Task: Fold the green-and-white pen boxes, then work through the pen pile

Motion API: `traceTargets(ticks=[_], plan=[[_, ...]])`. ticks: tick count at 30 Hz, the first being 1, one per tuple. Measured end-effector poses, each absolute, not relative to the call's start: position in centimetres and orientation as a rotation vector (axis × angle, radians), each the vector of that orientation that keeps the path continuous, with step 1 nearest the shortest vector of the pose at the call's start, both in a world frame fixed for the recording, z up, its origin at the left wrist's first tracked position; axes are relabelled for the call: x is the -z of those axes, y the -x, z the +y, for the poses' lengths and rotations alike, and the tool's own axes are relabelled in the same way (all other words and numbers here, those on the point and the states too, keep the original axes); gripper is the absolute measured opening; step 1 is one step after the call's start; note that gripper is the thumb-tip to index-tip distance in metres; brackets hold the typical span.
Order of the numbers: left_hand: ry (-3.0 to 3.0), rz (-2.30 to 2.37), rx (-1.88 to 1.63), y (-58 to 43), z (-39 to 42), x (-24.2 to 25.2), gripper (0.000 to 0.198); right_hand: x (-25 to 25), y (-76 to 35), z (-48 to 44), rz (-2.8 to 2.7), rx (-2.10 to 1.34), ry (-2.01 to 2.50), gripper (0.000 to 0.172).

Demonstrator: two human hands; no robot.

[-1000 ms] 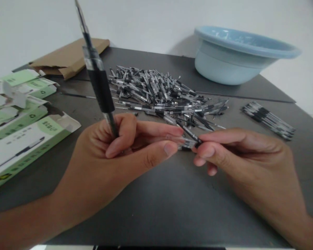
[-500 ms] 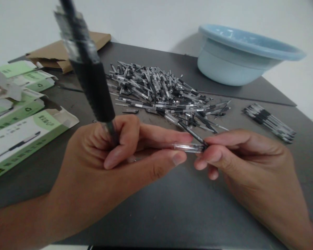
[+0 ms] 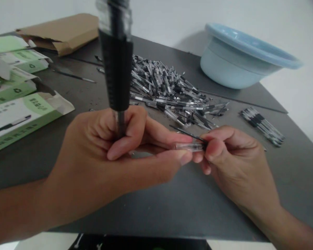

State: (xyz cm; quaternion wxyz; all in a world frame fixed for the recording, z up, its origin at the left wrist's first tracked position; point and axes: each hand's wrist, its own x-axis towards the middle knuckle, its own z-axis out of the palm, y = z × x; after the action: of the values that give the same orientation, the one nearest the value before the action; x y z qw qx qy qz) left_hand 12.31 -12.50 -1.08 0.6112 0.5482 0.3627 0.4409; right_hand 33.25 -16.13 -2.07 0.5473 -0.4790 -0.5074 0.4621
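Observation:
My left hand (image 3: pixel 101 163) is closed, with its curled fingers around what looks like a small bunch of gel pens (image 3: pixel 118 69). They stand upright, with black grips and clear barrels, and their upper ends leave the picture. Between the same hand's thumb and forefinger lies a clear pen cap (image 3: pixel 186 147), pointing right. My right hand (image 3: pixel 237 156) pinches the cap's dark end with thumb and fingertips. A thin black strip (image 3: pixel 186 131), perhaps the cap's clip, slants up and left from that pinch, apart from the clear part. The exact joint is hidden by the fingers.
Behind my hands spreads a heap of loose pens and pen parts (image 3: pixel 164 83). A neat row of pens (image 3: pixel 262 125) lies at right, near a light blue basin (image 3: pixel 232 66). Green-and-white pen boxes (image 3: pixel 23 118) and a torn brown carton (image 3: pixel 65 31) occupy the left.
The upright pens have swung right and now stand straighter. Both hands keep hold of the cap. The view has shifted slightly, showing more of the table's front edge.

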Motion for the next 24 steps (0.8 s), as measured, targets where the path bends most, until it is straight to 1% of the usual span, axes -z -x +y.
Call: traceTargets(ticks=[7, 12, 14, 17, 19, 21, 24], plan=[[-1.24, 0.835, -1.0, -12.5, -12.4, 1.4, 0.066, 2.0, -33.0, -16.1, -1.278, -0.916, 1.127, 0.012], [-1.218, 0.785, -0.969, -12.5, -12.3, 1.4, 0.066, 2.4, -33.4, -16.3, -1.419, -0.713, 1.069, 0.007], [-1.215, 0.76, -0.962, -12.5, -12.2, 1.4, 0.065, 2.6, -33.9, -16.2, -1.533, -0.616, 0.991, 0.011], [-1.222, 0.746, -0.937, -12.6, -12.3, 1.5, 0.062, 2.9, -34.7, -15.8, -1.677, -0.476, 0.854, 0.026], [-1.216, 0.736, -0.89, -12.7, -12.4, 1.7, 0.062, 2.9, -35.1, -15.7, -1.736, -0.392, 0.804, 0.032], [-1.227, 0.726, -0.831, -12.7, -12.5, 1.8, 0.063, 2.7, -35.2, -15.7, -1.79, -0.333, 0.815, 0.034], [-1.284, 0.723, -0.8, -12.7, -12.6, 2.0, 0.063, 2.2, -35.3, -15.8, -1.854, -0.257, 0.868, 0.029]])
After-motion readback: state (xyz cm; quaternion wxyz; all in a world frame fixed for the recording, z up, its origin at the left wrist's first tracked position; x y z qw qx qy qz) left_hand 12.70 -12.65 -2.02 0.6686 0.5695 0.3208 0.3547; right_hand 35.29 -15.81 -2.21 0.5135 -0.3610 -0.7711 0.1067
